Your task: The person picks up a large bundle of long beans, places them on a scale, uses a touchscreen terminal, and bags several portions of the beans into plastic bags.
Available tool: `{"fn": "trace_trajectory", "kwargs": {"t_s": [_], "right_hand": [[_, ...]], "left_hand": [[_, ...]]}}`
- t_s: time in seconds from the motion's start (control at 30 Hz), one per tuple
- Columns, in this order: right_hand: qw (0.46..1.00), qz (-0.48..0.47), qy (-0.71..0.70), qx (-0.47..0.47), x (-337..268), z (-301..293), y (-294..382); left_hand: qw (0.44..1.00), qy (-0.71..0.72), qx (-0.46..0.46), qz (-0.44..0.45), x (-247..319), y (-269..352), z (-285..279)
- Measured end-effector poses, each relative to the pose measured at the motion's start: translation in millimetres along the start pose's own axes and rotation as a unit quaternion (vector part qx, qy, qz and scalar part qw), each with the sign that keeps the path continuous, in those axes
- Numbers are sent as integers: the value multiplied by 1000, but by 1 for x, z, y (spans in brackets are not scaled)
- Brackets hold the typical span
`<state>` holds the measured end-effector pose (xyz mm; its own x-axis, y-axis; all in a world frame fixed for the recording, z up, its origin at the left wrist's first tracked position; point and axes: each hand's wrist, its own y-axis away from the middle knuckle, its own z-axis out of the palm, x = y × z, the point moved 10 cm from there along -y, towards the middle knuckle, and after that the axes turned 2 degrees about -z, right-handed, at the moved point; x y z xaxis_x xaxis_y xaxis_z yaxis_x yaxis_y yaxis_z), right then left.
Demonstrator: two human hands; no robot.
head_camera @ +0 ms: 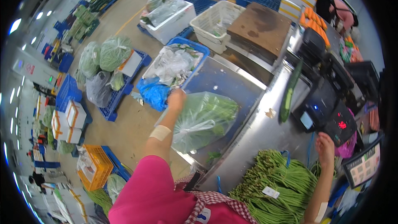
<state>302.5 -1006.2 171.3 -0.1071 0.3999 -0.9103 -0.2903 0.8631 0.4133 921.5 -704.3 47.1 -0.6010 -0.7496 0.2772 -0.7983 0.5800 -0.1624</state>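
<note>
My left hand (176,99) is at the edge of a crumpled blue plastic bag (153,92); its fingertips are hidden, so I cannot tell whether it grips the bag. Below and right of it, a knotted clear plastic bag of green vegetables (205,119) lies on a metal platform (231,76). My right hand (325,149), fingers loosely bent and apart, holds nothing. It is just below a black device with a red lit display (341,125) and a label printer (315,109). Bundled long beans (279,186), bearing a white tag, lie left of my right forearm.
A cut green cucumber or gourd (290,95) lies on the steel counter (248,143). Beyond the platform stand a blue-rimmed crate of plastic bags (203,49), a white basket (206,31) and a brown board (258,28). A touchscreen (362,163) stands right. Another person (342,12) bends near carrots (314,23).
</note>
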Motion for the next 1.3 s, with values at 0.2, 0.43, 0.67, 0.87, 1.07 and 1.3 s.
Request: {"fn": "trace_trajectory", "kwargs": {"t_s": [0.2, 0.43, 0.67, 0.87, 1.07, 1.3], "right_hand": [[999, 12, 15, 39, -5, 9, 45], [999, -32, 16, 21, -42, 63, 87], [982, -98, 134, -88, -43, 100, 148], [965, -90, 220, -113, -47, 166, 216], [934, -109, 255, -224, -37, 204, 219], [841, -161, 322, -403, -9, 298, 312]], "left_hand": [[959, 41, -263, 94, 45, 32, 60], [946, -50, -305, 96, 29, 49, 52], [944, -95, -258, 181, 45, 170, 8], [988, 127, -77, 34, 44, 164, -50], [958, 219, 32, -182, -40, 246, -182], [920, 140, 26, -365, -179, 412, -248]]}}
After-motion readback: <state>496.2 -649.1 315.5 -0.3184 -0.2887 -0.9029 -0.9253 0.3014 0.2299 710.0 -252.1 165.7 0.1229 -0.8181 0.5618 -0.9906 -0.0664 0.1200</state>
